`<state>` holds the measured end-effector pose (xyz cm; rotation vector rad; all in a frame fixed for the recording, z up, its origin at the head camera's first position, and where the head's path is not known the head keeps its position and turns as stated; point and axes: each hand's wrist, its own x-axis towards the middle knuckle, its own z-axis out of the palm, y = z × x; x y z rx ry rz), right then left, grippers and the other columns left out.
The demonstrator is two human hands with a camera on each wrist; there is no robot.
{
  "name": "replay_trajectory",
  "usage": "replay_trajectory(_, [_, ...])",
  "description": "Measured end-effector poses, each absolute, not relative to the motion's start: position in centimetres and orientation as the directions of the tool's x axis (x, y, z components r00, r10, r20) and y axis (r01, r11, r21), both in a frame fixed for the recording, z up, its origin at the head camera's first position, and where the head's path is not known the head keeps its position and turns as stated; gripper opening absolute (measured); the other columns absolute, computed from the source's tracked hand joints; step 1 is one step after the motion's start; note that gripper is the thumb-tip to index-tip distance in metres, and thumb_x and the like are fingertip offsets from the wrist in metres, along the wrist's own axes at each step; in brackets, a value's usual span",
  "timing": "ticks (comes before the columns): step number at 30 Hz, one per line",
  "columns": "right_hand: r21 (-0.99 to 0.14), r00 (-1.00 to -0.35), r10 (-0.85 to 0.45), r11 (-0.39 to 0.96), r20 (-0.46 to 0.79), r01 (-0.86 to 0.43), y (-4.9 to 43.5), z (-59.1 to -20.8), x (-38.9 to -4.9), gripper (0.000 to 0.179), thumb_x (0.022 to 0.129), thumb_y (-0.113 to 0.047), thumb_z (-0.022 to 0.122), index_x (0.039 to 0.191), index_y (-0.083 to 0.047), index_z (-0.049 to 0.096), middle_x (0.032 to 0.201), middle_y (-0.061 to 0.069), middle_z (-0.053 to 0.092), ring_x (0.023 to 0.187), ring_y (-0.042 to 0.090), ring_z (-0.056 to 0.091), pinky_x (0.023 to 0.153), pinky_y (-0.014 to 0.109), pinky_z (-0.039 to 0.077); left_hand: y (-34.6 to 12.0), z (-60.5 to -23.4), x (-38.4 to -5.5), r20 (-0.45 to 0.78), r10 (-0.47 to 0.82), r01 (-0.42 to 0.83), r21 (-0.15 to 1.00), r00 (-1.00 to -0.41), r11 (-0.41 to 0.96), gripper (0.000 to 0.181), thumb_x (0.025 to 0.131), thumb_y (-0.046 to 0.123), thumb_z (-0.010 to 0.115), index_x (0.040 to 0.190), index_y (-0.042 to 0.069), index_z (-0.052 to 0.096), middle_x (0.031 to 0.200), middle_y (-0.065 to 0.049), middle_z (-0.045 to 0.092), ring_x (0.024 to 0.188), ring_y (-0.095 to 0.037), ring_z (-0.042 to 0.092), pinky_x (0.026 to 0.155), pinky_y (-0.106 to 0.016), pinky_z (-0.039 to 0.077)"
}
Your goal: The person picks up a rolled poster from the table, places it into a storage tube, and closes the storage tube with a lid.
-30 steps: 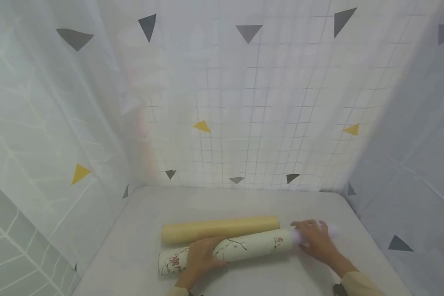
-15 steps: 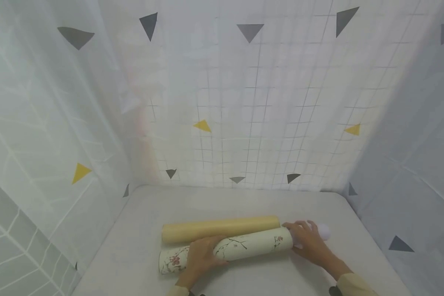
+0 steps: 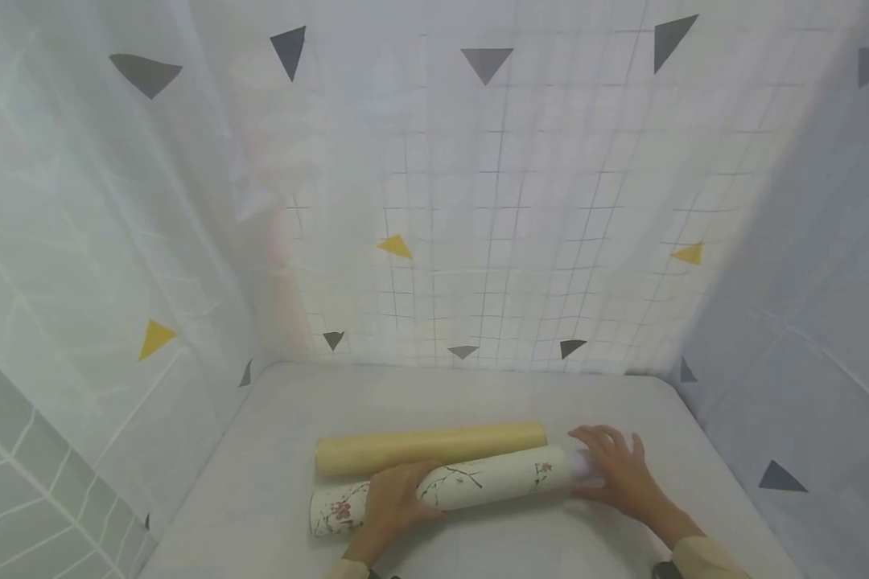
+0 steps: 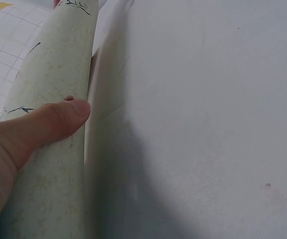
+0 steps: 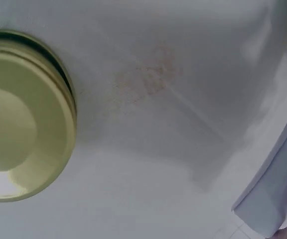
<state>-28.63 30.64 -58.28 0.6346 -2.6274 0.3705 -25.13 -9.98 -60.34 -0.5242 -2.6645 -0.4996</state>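
A cream roll with a blossom-branch pattern (image 3: 492,481) lies slanted on the white surface. My left hand (image 3: 398,498) grips it near its left part, and in the left wrist view the thumb (image 4: 59,119) presses along its side. A lilac roll (image 3: 582,466) sticks out of the cream roll's right end. Spread around it, the fingers of my right hand (image 3: 619,474) lie to either side, and the hand hides its outer end. That lilac roll (image 5: 273,194) is also at the right wrist view's lower right. Behind lies a plain yellow roll (image 3: 430,449).
In the right wrist view a round yellow-green, lid-like object (image 5: 19,124) stands at the left. The white surface (image 3: 463,398) ends at a hanging sheet (image 3: 442,201) with grey and yellow triangles, which also rises at both sides.
The lilac roll has slid left, into the cream roll. My right hand first moved left with it, then back right with its fingers spreading. My left hand has stayed in place.
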Motion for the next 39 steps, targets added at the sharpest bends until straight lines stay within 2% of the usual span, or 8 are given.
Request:
replay_trajectory(6, [-0.124,-0.818,-0.331,0.893,0.47,-0.433,30.8,-58.5,-28.8,0.095,0.06,-0.063,0.089,0.136,-0.015,0.06,0.135,0.011,0.062,0.125,0.04,0.051,0.096,0.087,0.032,-10.0,-60.6,-25.2,0.444,0.283,0.421,0.249,-0.85,0.872,0.075,0.053,0.055,0.094,0.121,0.035,0.071,0.109,0.014,0.079,0.091,-0.009,0.074,0.076,-0.027,0.059])
replay_trajectory(11, [-0.15,-0.828,-0.305,0.897,0.47,-0.415,30.7,-58.6,-28.7,0.09,0.063,-0.065,0.087,0.133,-0.015,0.06,0.134,0.009,0.063,0.124,0.036,0.053,0.09,0.074,0.046,-10.0,-60.8,-25.2,0.44,0.277,0.416,0.259,-0.854,0.872,0.076,0.053,0.055,0.094,0.123,0.034,0.07,0.111,0.014,0.079,0.094,-0.01,0.074,0.08,-0.03,0.06])
replay_trajectory(15, [-0.178,-0.81,-0.329,0.87,0.486,-0.46,30.4,-58.8,-28.7,0.083,0.066,-0.058,0.089,0.131,-0.015,0.062,0.132,0.008,0.063,0.123,0.033,0.055,0.089,0.064,0.049,-10.1,-60.8,-25.2,0.435,0.279,0.415,0.259,-0.856,0.872,0.077,0.054,0.055,0.094,0.124,0.033,0.07,0.113,0.013,0.079,0.096,-0.011,0.074,0.081,-0.032,0.06])
replay_trajectory(21, [-0.26,-0.79,-0.379,0.8,0.482,-0.541,29.9,-59.0,-28.6,0.075,0.07,-0.039,0.092,0.132,-0.01,0.062,0.134,0.009,0.064,0.125,0.033,0.056,0.099,0.063,0.048,-10.1,-60.6,-25.3,0.431,0.288,0.424,0.264,-0.855,0.866,0.076,0.055,0.053,0.094,0.124,0.032,0.07,0.112,0.012,0.079,0.094,-0.01,0.074,0.08,-0.03,0.06])
replay_trajectory(25, [-0.298,-0.795,-0.381,0.78,0.471,-0.55,29.4,-59.1,-28.5,0.073,0.074,-0.034,0.09,0.135,-0.007,0.06,0.138,0.013,0.061,0.128,0.034,0.054,0.103,0.063,0.047,-10.1,-60.6,-25.3,0.426,0.287,0.42,0.26,-0.858,0.869,0.075,0.055,0.054,0.094,0.123,0.031,0.071,0.111,0.012,0.079,0.093,-0.01,0.074,0.079,-0.029,0.06])
replay_trajectory(30, [-0.379,-0.853,-0.328,0.789,0.406,-0.484,28.9,-58.8,-28.5,0.072,0.084,-0.036,0.083,0.14,-0.001,0.054,0.144,0.022,0.055,0.135,0.043,0.047,0.107,0.07,0.042,-9.9,-60.6,-25.2,0.435,0.271,0.407,0.258,-0.859,0.876,0.076,0.054,0.055,0.094,0.121,0.03,0.072,0.11,0.01,0.08,0.092,-0.011,0.074,0.079,-0.03,0.06])
replay_trajectory(34, [-0.473,-0.919,-0.247,0.799,0.307,-0.373,28.6,-58.5,-28.8,0.079,0.087,-0.04,0.08,0.142,0.005,0.046,0.147,0.03,0.047,0.136,0.049,0.044,0.111,0.072,0.038,-10.0,-60.7,-25.3,0.452,0.277,0.423,0.262,-0.848,0.867,0.076,0.053,0.054,0.095,0.122,0.029,0.072,0.109,0.011,0.08,0.09,-0.011,0.074,0.078,-0.029,0.06])
replay_trajectory(39, [-0.581,-0.961,-0.18,0.768,0.21,-0.271,28.2,-58.2,-29.0,0.083,0.088,-0.044,0.078,0.144,0.004,0.04,0.147,0.031,0.043,0.129,0.049,0.054,0.108,0.068,0.046,-10.0,-60.7,-25.3,0.456,0.281,0.426,0.253,-0.844,0.868,0.076,0.054,0.053,0.095,0.122,0.029,0.072,0.107,0.01,0.08,0.088,-0.01,0.073,0.076,-0.028,0.059])
